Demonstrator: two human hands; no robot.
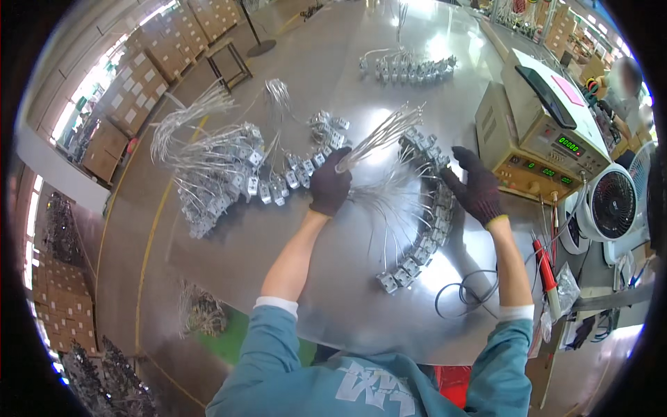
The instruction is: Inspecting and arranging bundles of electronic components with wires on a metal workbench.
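Both hands wear dark knit gloves. My left hand (330,182) is closed around a bundle of thin white wires (386,133), whose loose ends fan out up and to the right. My right hand (478,185) is open, thumb and fingers spread, beside the upper part of a curved row of small silvery metal parts with wires (429,235). Whether its thumb touches the row, I cannot tell. More wires (389,194) spread from that row toward my left hand. Left of my left hand, another curved row of similar metal parts (292,174) leads to a large heap of them (208,187).
A further row of parts (410,69) lies at the table's far side. Right are stacked electronic instruments (531,139), a white fan (611,198), a red probe (545,267) and a looped cable (462,295). Cartons (125,90) stand left; another person (618,97) is at far right.
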